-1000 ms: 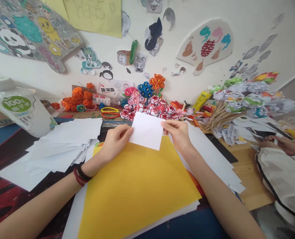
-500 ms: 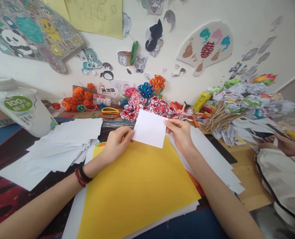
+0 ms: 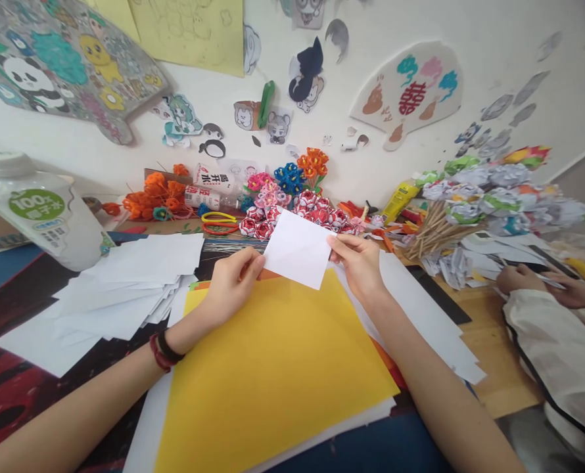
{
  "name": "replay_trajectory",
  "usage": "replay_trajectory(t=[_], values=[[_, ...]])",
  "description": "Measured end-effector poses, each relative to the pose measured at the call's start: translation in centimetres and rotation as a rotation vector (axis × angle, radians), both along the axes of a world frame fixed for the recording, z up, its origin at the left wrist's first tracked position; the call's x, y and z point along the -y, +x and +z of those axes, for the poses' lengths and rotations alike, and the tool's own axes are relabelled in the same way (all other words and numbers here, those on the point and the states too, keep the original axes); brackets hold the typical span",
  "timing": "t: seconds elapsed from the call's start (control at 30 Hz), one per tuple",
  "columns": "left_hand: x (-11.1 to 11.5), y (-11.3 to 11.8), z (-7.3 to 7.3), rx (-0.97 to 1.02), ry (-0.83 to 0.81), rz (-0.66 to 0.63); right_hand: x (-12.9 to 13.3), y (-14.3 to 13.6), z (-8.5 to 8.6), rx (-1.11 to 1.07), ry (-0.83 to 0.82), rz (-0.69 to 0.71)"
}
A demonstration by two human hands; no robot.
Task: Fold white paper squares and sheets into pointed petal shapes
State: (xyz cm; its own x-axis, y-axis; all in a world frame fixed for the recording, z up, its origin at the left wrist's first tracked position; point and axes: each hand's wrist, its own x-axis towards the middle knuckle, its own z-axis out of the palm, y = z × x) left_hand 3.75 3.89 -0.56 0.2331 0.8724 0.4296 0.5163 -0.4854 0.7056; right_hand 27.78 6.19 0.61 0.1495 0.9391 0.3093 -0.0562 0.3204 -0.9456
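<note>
A small white square of paper (image 3: pixel 299 249) is held up above a large yellow sheet (image 3: pixel 277 368). My right hand (image 3: pixel 357 263) pinches its right edge between thumb and fingers. My left hand (image 3: pixel 233 282) is at the paper's left side, closed with the thumb against the curled fingers, close to the left corner; whether it still grips the paper is hard to make out. Other white sheets show under the yellow one. A fanned pile of white paper pieces (image 3: pixel 125 282) lies left of my left hand.
A white bottle (image 3: pixel 41 210) stands at the left. Behind are paper flowers (image 3: pixel 319 213), yellow-handled scissors (image 3: pixel 218 218) and a bundle of paper roses on sticks (image 3: pixel 499 190). At the right, another person's hands (image 3: pixel 568 289) hold something thin.
The white square has tilted and risen slightly, and its left corner has moved away from my left fingertips. The other person's hands have moved a little, with more of both showing.
</note>
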Motion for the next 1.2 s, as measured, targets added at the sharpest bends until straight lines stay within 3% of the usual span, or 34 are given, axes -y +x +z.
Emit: replay_trajectory(t=[0.13,0.23,0.37,0.57,0.7,0.93,1.1,1.2], values=[[-0.4,-0.4,-0.1,0.069,-0.062,0.012,0.0,0.1,0.0,-0.006,-0.011,0.046],[-0.8,-0.9,0.2,0.030,-0.111,-0.008,-0.2,0.6,0.0,-0.013,-0.113,0.187],[-1.0,-1.1,1.1,-0.137,-0.175,-0.173,-0.4,1.6,0.2,0.155,-0.257,0.350],[-0.6,-0.5,1.6,-0.292,-0.162,-0.371,0.2,1.2,0.7,0.373,-0.292,0.556],[-0.4,-0.4,1.6,-0.235,-0.214,-0.367,0.4,0.4,0.3,0.324,-0.330,0.539],[-1.2,-0.9,1.4,-0.155,-0.266,-0.316,-0.3,0.9,-0.1,0.358,-0.216,0.374],[-0.8,-0.3,1.4,-0.148,-0.175,-0.132,-0.1,0.4,-0.6,0.343,-0.261,0.453],[0.0,0.6,1.4,-0.118,-0.242,-0.197,0.4,-0.5,-0.9,0.360,-0.259,0.519]])
